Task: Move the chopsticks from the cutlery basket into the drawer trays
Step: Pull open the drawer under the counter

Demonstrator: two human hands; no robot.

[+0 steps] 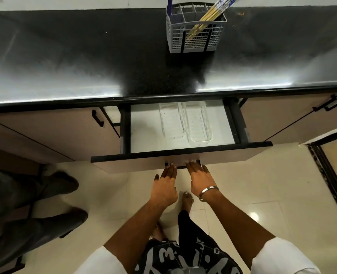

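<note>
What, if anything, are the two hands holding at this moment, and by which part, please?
Both the left hand and right hand grip the open drawer by the black handle on its front; no chopsticks are held.

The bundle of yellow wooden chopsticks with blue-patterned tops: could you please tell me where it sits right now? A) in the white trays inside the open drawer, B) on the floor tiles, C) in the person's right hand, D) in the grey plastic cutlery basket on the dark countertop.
D: the yellow wooden chopsticks lean in the grey plastic cutlery basket on the dark countertop, while both white trays in the drawer look empty.
</note>
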